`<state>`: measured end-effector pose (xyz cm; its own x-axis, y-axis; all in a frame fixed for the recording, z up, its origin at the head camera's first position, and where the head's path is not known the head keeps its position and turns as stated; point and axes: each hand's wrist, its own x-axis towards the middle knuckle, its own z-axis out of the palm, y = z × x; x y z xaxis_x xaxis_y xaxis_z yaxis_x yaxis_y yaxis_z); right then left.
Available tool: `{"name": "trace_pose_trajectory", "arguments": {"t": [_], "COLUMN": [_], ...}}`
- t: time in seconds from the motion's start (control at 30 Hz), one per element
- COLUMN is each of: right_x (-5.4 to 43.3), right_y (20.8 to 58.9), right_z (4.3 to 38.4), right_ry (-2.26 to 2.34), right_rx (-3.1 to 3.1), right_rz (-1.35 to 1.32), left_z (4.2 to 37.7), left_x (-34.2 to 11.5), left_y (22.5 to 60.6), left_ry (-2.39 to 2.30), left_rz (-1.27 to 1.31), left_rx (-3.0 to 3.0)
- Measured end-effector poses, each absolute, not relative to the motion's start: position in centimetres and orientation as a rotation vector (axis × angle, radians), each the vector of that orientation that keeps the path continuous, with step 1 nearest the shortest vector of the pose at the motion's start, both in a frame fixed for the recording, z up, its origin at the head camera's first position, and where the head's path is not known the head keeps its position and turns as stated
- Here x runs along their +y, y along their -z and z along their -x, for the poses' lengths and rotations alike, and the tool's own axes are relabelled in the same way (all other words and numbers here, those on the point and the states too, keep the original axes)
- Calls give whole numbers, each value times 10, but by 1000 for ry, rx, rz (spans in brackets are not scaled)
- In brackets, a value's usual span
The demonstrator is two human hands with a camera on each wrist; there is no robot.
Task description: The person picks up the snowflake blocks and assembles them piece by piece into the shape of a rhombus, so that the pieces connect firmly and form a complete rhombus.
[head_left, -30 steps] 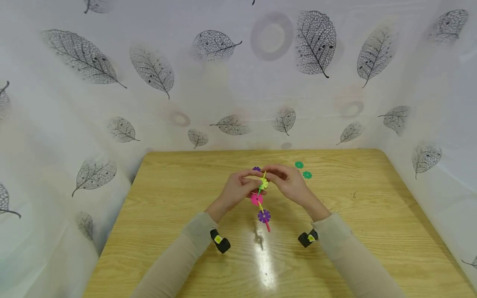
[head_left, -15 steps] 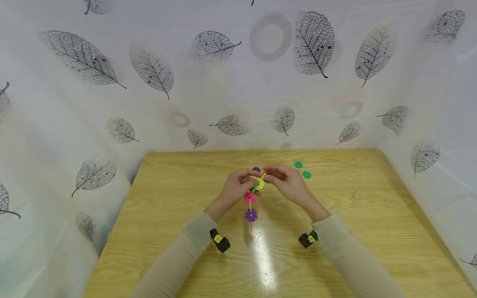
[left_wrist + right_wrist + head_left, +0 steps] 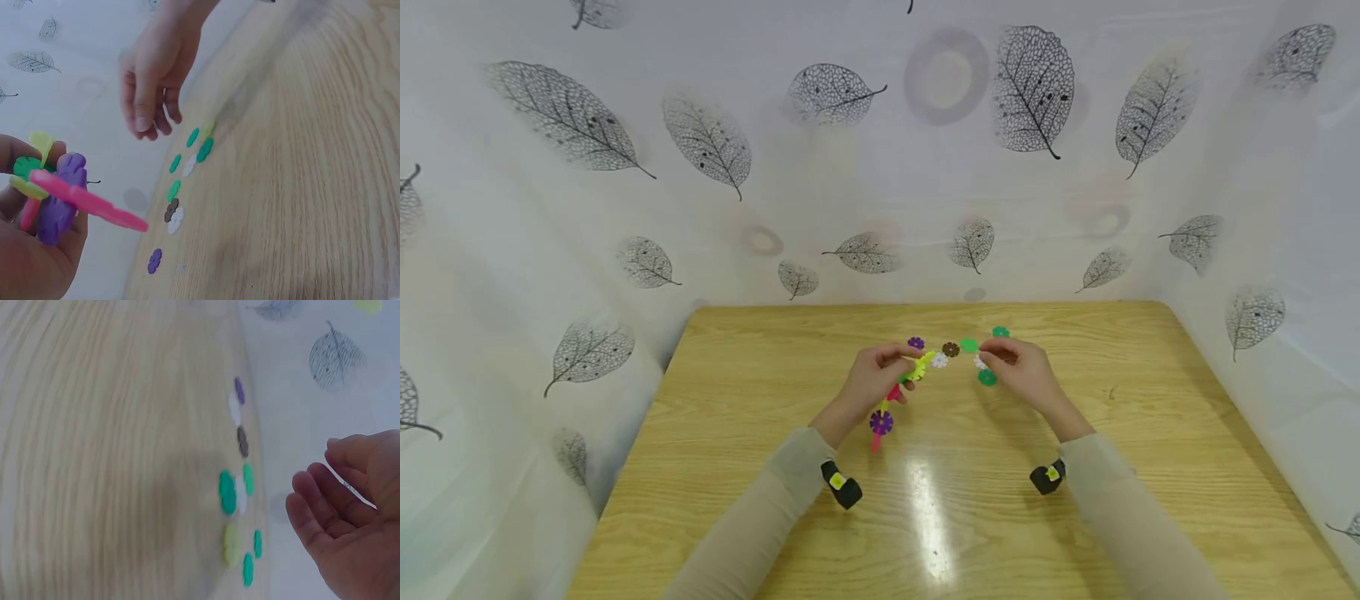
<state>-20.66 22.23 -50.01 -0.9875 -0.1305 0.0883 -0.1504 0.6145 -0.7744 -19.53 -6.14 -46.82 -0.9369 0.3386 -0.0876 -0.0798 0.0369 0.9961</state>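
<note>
My left hand (image 3: 874, 377) grips a chain of slotted plastic flower discs. Yellow, green and pink discs are partly behind the fingers, and a purple disc (image 3: 881, 422) with a pink one (image 3: 876, 442) hangs below. In the left wrist view the pink disc (image 3: 94, 203) slots across the purple disc (image 3: 53, 219). My right hand (image 3: 1021, 371) is over loose discs at the back of the table, fingers loosely bent and holding nothing in the right wrist view. Beside it lie a green disc (image 3: 987, 377) and a light green disc (image 3: 969, 345).
Between the hands lie a brown disc (image 3: 951, 349) and a white disc (image 3: 940, 360); a purple disc (image 3: 916, 342) is behind the left hand. A yellow disc (image 3: 231, 545) shows in the right wrist view. A leaf-printed curtain (image 3: 880, 183) borders the wooden table (image 3: 775, 358).
The right hand has left the top yellow disc of the chain and moved right over the loose discs. The chain's hanging end has swung left in the left hand's grip.
</note>
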Motion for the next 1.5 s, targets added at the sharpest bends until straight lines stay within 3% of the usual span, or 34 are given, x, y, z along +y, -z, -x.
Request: {"name": "trace_pose_trajectory", "arguments": {"t": [0.53, 1.5], "right_x": [261, 261], "right_y": [526, 536], "right_z": [204, 204], "right_ry": [-1144, -1033], "right_rx": [-2984, -2986], "right_rz": [-101, -158], "left_z": [197, 200], "left_x": [-65, -69], "left_y": [467, 472], "left_ry": [-1954, -2029], "left_rz": [-219, -334], "left_rx": [2063, 2097]}}
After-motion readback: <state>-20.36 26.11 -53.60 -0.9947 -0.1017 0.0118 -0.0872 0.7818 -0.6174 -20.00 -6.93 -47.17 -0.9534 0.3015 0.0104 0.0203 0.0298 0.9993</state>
